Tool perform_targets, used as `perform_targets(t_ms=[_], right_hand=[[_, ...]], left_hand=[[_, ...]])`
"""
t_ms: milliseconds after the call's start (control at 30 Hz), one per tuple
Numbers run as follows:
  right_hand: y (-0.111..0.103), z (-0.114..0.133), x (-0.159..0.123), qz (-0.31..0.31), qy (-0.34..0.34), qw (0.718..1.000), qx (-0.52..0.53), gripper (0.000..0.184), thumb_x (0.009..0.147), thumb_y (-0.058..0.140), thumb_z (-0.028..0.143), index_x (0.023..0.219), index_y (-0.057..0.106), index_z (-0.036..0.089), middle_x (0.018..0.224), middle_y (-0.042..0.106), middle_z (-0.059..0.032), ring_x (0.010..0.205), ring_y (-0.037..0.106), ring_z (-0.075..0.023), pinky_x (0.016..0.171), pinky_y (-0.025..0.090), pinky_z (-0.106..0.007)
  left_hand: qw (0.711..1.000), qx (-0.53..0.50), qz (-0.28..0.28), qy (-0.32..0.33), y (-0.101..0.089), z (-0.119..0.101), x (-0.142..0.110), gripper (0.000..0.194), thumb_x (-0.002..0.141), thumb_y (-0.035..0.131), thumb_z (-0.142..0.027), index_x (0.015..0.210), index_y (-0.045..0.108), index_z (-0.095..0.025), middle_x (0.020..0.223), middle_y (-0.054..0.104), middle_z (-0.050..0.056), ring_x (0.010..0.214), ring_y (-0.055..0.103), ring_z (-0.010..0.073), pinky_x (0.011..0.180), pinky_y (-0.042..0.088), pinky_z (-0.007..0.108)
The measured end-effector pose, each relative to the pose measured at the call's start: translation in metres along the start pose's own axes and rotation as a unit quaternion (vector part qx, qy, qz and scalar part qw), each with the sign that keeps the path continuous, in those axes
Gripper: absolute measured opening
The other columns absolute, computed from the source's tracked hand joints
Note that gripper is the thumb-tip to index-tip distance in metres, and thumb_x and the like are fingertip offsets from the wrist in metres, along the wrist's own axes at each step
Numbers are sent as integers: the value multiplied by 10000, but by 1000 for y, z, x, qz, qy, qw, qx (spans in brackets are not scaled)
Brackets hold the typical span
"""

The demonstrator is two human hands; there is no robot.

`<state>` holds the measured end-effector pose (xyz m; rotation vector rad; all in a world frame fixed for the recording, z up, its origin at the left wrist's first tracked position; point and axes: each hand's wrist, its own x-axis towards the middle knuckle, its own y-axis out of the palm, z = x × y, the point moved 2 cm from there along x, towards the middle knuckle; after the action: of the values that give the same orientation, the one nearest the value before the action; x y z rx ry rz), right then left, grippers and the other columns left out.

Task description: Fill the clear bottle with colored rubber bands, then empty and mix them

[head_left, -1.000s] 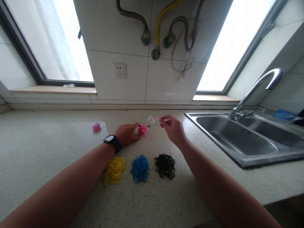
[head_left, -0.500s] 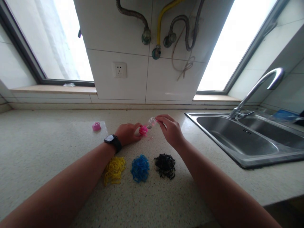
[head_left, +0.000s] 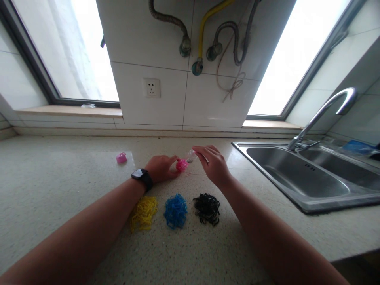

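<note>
My left hand (head_left: 162,168), with a black watch on its wrist, is closed on a bunch of pink rubber bands (head_left: 182,165). Just right of it, my right hand (head_left: 212,161) pinches a small clear container (head_left: 191,154) whose mouth faces the pink bunch. Its exact shape is hard to make out. A few loose pink bands (head_left: 189,173) lie on the counter below. Nearer to me are separate piles of yellow rubber bands (head_left: 144,213), blue rubber bands (head_left: 175,211) and black rubber bands (head_left: 207,208). My left forearm partly covers the yellow pile.
A pink cap-like piece (head_left: 121,158) lies on a clear sheet (head_left: 129,160) at the left of the speckled counter (head_left: 190,253). To the right is a steel double sink (head_left: 297,166) with a curved tap (head_left: 320,109). Hoses and a socket (head_left: 151,88) are on the tiled wall.
The pink bunch in my left hand has shifted slightly right, closer to the clear container. The container has tilted and shows less of its round mouth. The piles have not moved.
</note>
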<state>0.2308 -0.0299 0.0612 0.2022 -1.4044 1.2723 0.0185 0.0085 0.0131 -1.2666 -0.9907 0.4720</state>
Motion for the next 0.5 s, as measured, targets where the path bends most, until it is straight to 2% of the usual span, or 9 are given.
perform_targets(t_ms=[167,333,500], right_hand=[[-1,1,0,-4,18,1000,6,250,962,500,227,1137,678,241,1067,723,-51,1006,623,-196,936,500,-388],[-1,3,-2,7,8,1000,16,268,967,468,196,1157,652,234,1106,709,-55,1052,625,-181,957,487,-367],[-1,1,-3,-27,25,999,26,307,956,448,173,1231,572,230,1172,674,-75,1078,625,-180,954,490,-362]], left_hand=[[1000,-11,2,11,-1,0,0,517,824,533,-602,1216,586,-269,893,716,73,790,656,253,653,392,309],[1000,-22,9,19,0,-2,-1,522,809,547,-614,1194,610,-268,824,694,57,736,630,228,612,343,292],[995,-98,-3,-4,3,2,0,504,803,568,-612,1166,624,-267,660,587,-9,567,508,149,552,253,268]])
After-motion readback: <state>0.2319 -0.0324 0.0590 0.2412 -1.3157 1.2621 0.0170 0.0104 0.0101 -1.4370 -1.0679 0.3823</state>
